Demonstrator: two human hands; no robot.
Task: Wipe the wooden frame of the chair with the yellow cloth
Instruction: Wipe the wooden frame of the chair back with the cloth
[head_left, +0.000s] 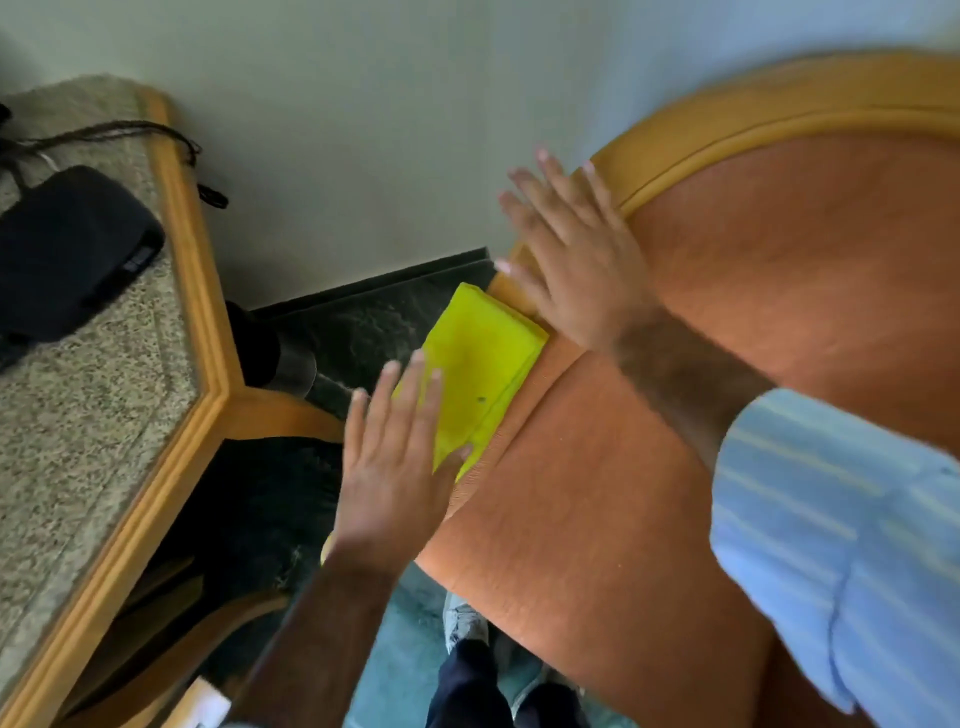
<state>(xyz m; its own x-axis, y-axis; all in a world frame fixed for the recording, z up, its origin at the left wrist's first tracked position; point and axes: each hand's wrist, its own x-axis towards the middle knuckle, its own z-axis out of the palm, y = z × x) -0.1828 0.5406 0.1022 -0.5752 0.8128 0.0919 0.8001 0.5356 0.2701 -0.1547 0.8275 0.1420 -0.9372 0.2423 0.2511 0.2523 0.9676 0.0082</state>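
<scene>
Here the soft, light cloth (480, 371) lies folded on the chair's (779, 291) side edge, left hand (395, 467) flat on its lower end, right hand (576, 254) open on the frame (727, 124).

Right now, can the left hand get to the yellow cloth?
Probably yes. The left hand already lies flat on the lower end of the yellow cloth, fingers spread, with nothing between them. The right hand rests higher, on the chair frame.

we see chair frame (727, 122): light wood, smooth, satin sheen | upholstery (597, 519): orange fabric, matt, napped | yellow cloth (480, 374): soft, matt | table top (78, 415): speckled stone look, wood-edged | sleeve (841, 545): striped woven cloth
</scene>
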